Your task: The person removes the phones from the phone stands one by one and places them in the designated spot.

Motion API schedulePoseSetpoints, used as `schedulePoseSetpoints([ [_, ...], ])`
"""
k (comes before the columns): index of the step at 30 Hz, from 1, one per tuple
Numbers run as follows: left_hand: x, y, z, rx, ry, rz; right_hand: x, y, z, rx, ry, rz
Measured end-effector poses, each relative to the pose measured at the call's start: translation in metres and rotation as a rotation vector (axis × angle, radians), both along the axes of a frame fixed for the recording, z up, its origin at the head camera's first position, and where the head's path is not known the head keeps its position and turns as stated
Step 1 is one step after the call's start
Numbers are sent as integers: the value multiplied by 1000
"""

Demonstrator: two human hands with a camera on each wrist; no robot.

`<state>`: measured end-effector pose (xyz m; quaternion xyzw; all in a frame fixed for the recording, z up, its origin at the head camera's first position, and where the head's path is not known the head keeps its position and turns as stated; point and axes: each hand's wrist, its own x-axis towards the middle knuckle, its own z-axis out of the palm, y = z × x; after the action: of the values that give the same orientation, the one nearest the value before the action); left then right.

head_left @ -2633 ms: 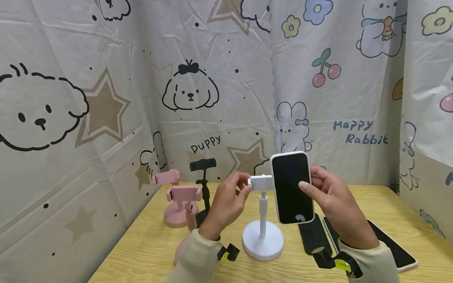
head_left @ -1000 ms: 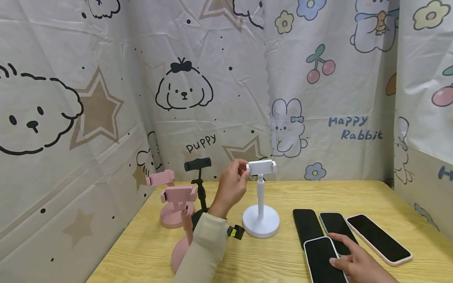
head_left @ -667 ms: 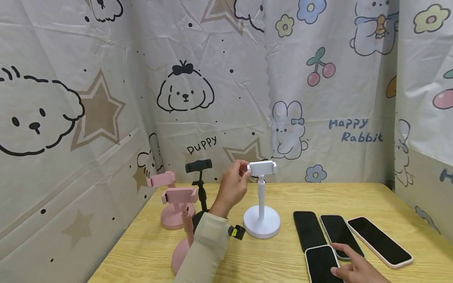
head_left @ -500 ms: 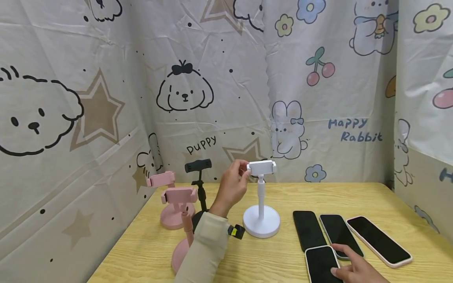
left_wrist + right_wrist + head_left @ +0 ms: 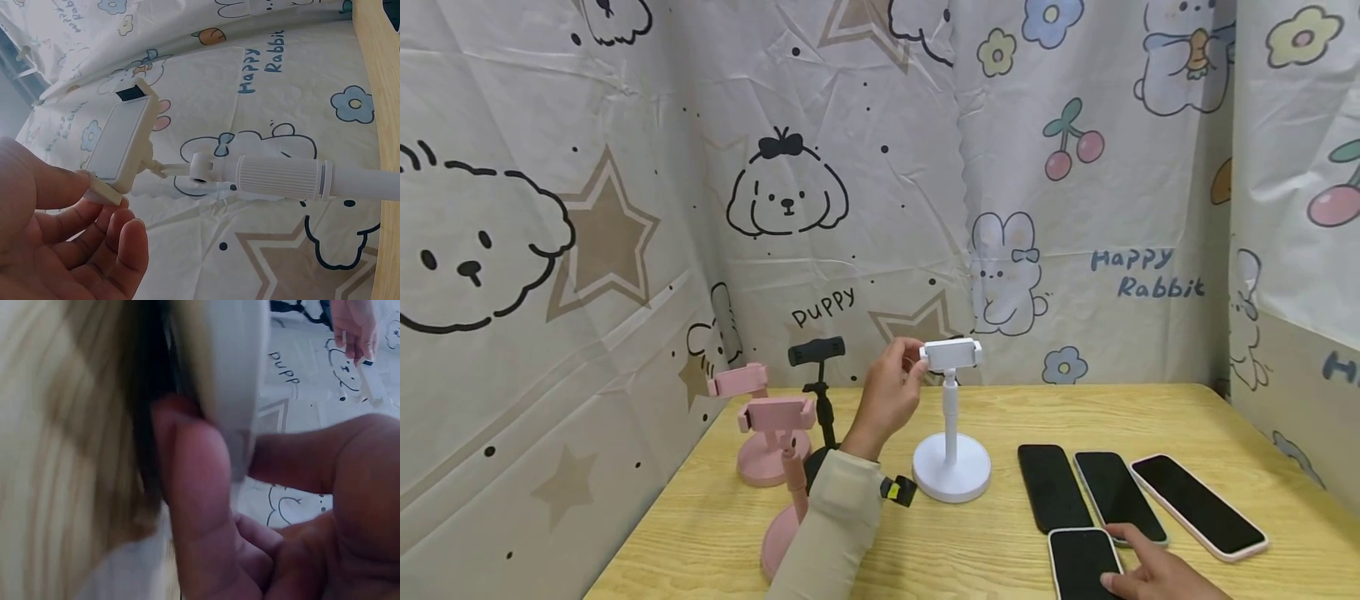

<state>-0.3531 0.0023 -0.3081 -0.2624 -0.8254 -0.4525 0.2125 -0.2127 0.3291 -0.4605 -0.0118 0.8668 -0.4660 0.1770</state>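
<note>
My left hand (image 5: 891, 392) pinches the left end of the clamp of a white phone stand (image 5: 951, 425), thumb in front and fingers behind. The stand is upright on its round base, and its clamp (image 5: 119, 144) carries nothing. At the lower right, my right hand (image 5: 1161, 571) grips a white-edged phone (image 5: 1082, 562), screen up, low over the table. The thumb lies on the screen side; in the right wrist view the index finger (image 5: 200, 469) is on the opposite face. The frame edge cuts off part of this phone. Whether it touches the table I cannot tell.
A black phone (image 5: 1052, 487), a dark-screened phone (image 5: 1120, 496) and a pink-edged phone (image 5: 1198, 504) lie side by side on the wooden table (image 5: 955, 550). Left of my left arm stand two pink phone stands (image 5: 778, 412) and a black one (image 5: 817, 350). Printed curtains enclose the table.
The white-edged phone, held up beside the clamp earlier, is now down at the lower right in my right hand. The white stand has shifted away from me with my left hand still on it.
</note>
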Motion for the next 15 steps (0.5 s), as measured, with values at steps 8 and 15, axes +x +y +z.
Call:
schedulePoseSetpoints([
  [8,0,0,0,17,-9,0,-2,-7,8,241,27,-10],
  [15,-1,-1,-1,25,-10,-13,-2,-9,11,294,79,13],
])
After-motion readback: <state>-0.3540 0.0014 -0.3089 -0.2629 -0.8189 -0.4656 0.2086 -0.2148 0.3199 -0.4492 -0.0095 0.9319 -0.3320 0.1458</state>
